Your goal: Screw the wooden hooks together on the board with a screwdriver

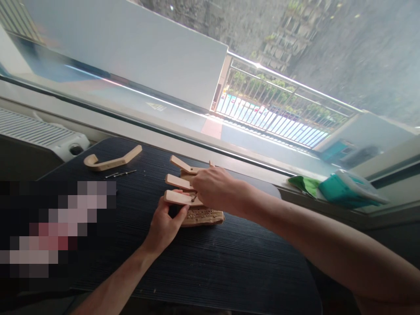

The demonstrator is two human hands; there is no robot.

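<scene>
Three pale bent wooden hooks lie side by side across a rough wooden block [203, 217] dotted with small holes. My left hand [166, 225] grips the end of the nearest wooden hook [177, 197], thumb on the near side and fingers behind. Over the hooks, my right hand [211, 186] is closed, its fingertips pointing down near a small dark metal piece [193, 198] at the bend of the nearest hook. Whatever its fingers pinch is too small to make out. Beyond, the middle hook [177, 181] and the far hook [180, 163] are partly covered by my right hand.
On the dark table [229, 267], a loose wooden hook [111, 164] lies at the far left with several screws [120, 174] beside it. A white radiator [42, 131] stands left. A teal container [348, 188] and green cloth [303, 184] sit by the window.
</scene>
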